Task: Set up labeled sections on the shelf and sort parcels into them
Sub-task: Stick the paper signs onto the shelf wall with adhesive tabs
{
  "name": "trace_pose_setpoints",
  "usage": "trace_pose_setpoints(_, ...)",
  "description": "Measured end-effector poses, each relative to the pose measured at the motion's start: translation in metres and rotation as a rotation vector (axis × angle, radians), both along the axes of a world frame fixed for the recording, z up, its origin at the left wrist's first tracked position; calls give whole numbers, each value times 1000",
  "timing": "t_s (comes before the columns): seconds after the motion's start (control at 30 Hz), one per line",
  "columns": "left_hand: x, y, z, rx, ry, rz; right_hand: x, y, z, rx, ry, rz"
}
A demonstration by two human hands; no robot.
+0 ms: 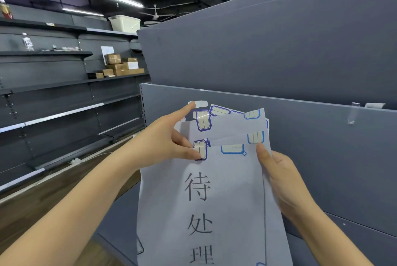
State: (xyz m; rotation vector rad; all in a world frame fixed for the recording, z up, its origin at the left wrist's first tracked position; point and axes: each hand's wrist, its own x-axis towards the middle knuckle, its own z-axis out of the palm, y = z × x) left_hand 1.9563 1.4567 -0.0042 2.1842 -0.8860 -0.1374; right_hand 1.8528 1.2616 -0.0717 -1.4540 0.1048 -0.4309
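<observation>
head view: the right hand [281,179] is gripping the right edge of the label sheets [214,201], held before the grey shelf panel [311,136]. the left hand [169,136] is pinching a blue-bordered sticker [199,150] at the front sheet's corner. parcels [120,66] are sitting on a far shelf [64,84].

Both hands gripping paper sheets [214,201], left hand [165,136], right hand [281,177]
</observation>
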Motion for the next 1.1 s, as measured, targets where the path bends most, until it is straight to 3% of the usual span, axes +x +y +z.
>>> trace_pose_setpoints(0.27,-13,8,13,-14,164,-86,2,-12,4,-16,-15,91)
trace_pose_setpoints(0.47,-19,13,14,-1,227,-133,5,-20,2,-181,-12,108)
trace_pose_setpoints(0.9,-29,21,15,-18,354,-222,7,-24,4,-328,-80,235)
trace_pose_setpoints(1.0,-31,27,19,-49,370,-254,12,-35,1,-332,-101,141)
trace_pose_setpoints(1.1,-34,34,28,-86,257,-199,14,-52,0,-227,-93,31)
